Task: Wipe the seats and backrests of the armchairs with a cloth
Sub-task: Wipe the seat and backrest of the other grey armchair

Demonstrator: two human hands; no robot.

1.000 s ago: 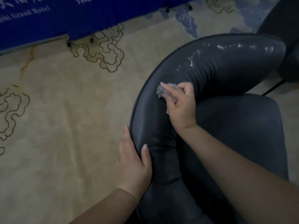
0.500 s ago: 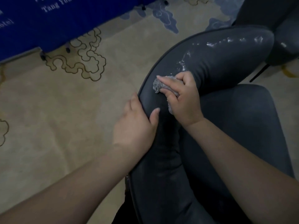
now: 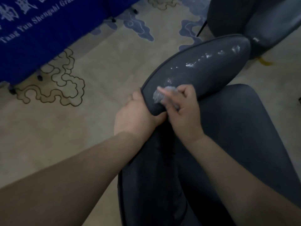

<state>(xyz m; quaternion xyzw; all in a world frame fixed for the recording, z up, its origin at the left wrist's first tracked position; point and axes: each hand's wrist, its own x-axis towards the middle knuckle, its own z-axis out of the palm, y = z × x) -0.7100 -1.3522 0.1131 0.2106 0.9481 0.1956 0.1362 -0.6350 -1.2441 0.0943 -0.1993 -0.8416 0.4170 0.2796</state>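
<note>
- Head view: the dark grey armchair (image 3: 244,128) fills the lower right; its curved backrest (image 3: 203,69) arcs from bottom centre toward the upper right, glossy with wet streaks.
- The right hand (image 3: 182,111) clasps a small grey cloth (image 3: 160,95), blurred, pressed on the backrest's inner face near its outer rim.
- The left hand (image 3: 136,115) grasps the backrest's outer rim just beside the cloth, thumb hooked over it.
- A second armchair (image 3: 254,17) stands at the top right; a blue printed banner (image 3: 40,30) hangs over the patterned carpet (image 3: 65,128) at the top left.
</note>
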